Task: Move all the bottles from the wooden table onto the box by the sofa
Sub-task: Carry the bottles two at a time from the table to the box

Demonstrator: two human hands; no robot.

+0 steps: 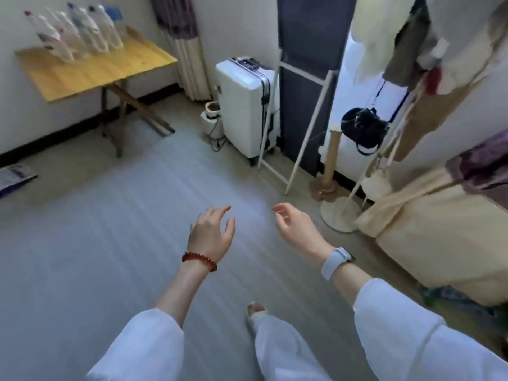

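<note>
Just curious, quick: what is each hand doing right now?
Left hand: open, fingers relaxed, holding nothing.
Right hand: open, fingers loosely curled, holding nothing.

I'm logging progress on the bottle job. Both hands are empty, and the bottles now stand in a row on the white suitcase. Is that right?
Not quite. The head view shows the bottles in a row on the wooden table, not on the white suitcase. The left hand and right hand are indeed empty.
</note>
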